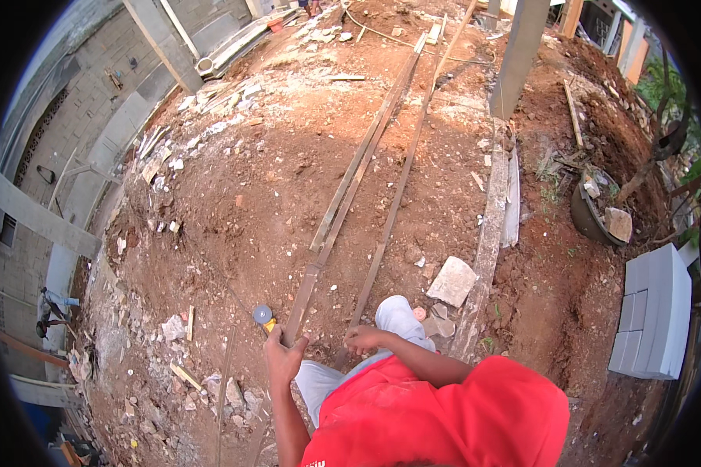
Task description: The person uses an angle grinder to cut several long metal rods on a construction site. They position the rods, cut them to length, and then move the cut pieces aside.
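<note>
My left hand (285, 354) is closed on the near end of a long brown metal bar (302, 300), thumb on its right side. That bar runs away from me over the soil, against other long bars. Just beyond my left fingers sits an angle grinder with a grey disc (262, 314) and a yellow body, partly hidden by the hand. My right hand (363, 339) is curled in front of my knee, beside a second thin brown bar (375, 265). What its fingers hold, if anything, I cannot make out.
Reddish soil with stones and wood scraps surrounds me. A flat pale stone (452, 282) lies ahead of my right knee. Beyond stands a concrete post (519, 62). To the right are a dark tub (592, 212) of rubble and stacked grey blocks (653, 311). A block wall (93, 86) rises far left.
</note>
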### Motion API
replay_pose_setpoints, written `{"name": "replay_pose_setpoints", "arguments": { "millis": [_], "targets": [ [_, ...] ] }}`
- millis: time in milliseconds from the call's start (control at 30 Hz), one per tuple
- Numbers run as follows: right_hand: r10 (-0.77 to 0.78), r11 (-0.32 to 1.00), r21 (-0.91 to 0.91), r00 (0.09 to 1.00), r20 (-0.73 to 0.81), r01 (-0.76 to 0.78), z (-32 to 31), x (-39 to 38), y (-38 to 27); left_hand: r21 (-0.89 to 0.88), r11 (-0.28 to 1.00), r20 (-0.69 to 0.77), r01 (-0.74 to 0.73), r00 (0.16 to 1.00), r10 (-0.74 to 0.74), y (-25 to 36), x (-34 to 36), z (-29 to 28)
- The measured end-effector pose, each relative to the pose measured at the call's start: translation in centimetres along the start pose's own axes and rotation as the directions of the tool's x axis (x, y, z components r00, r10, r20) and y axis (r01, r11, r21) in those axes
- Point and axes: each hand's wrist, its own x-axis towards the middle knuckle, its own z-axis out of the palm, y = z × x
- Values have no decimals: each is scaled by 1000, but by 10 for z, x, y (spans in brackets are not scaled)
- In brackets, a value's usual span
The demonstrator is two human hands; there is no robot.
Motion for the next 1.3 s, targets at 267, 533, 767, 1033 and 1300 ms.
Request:
{"name": "replay_pose_setpoints", "arguments": {
  "millis": [267, 533, 767, 1033, 1300],
  "targets": [
    [-34, 998, -49, 989, -146, 27, -58, -109, -82, 9, 994, 47, -110, 993, 110, 69, -37, -57],
    [-119, 957, -206, 926, 358, 202, 75, -198, -233, -72, 976, 118, -205, 970, 212, 218, 0, -85],
    [-227, 973, 77, 870, 438, 216, 106, -224, -263, -243, 887, 213, -393, 870, 444, 330, 20, -45],
    [-226, 923, 284, 964, -144, 259, 71, -276, -261, -388, 914, 417, -120, 861, 290, 233, 32, -102],
    [-87, 815, 294, 608, -789, 499, -44, -310, -330, 344, 895, 680, 283, 583, -445, -56, -130, -213]
  ]
}}
